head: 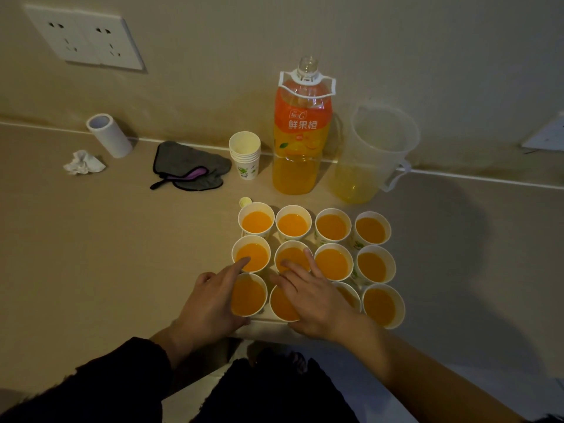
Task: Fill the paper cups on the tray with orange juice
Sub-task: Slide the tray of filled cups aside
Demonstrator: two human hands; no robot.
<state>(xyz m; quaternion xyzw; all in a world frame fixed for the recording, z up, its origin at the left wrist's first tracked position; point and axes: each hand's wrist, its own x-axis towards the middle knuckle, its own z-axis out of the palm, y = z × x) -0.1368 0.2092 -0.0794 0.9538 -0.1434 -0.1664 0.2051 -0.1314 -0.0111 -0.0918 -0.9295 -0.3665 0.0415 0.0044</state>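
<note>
Orange juice point(332, 227) fills every paper cup point(373, 231) on the tray point(268, 326); pouring seems done, and the empty, outstretched left hand point(213, 303) and right hand point(311, 297) need only check levels.

I see a white roll point(108, 134) by the wall point(396, 41), a crumpled tissue point(84, 162) near it, a grey cloth point(189, 166) lying flat, and a socket point(84, 41) on the wall.

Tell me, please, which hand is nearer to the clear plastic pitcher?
Right. The right hand is over the middle paper cups, front-left of the clear plastic pitcher; the left hand is farther left, over the leftmost cups.
</note>
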